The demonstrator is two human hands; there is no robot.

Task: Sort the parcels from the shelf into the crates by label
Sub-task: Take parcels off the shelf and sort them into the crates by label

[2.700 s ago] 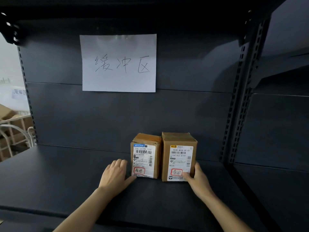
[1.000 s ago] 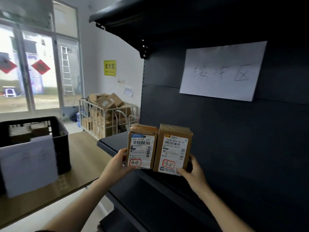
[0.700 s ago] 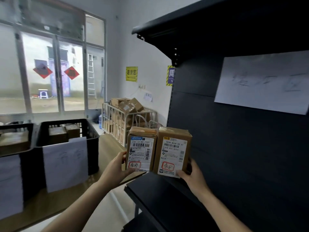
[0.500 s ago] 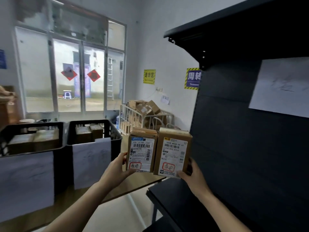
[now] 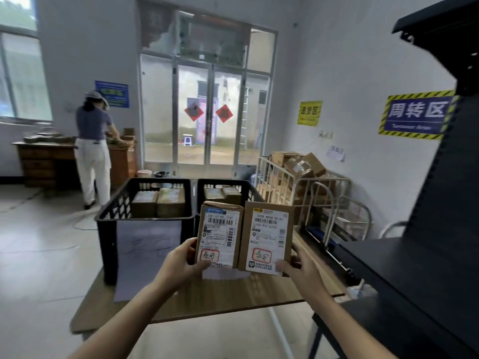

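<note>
Left hand (image 5: pixel 181 263): raised in mid-air, fingers wrapped around the lower left edge of the left parcel (image 5: pixel 219 234), thumb on its front face.

Right hand (image 5: pixel 302 268): raised level with it, thumb on the lower front of the right parcel (image 5: pixel 267 237), fingers hidden behind the box.

Parcels: two brown cardboard boxes, upright, side by side and touching. Each carries a white shipping label with barcodes and handwritten characters ringed in red near the bottom. They are held above the near edge of a wooden table (image 5: pixel 233 296).

Crates: two black plastic crates stand side by side on the table, beyond the parcels. The left crate (image 5: pixel 145 224) contains two cardboard boxes and has a white paper sheet (image 5: pixel 147 252) with faint writing hung on its near wall. The right crate (image 5: pixel 225 187) is largely hidden by the held parcels; box tops show inside it.

Right of scene: dark metal shelf (image 5: pixel 420 268); behind the table, a white wire cart (image 5: pixel 311 187) piled with cartons.

Far left: another person (image 5: pixel 94 149) stands at a wooden desk (image 5: pixel 39 161), back turned.
</note>
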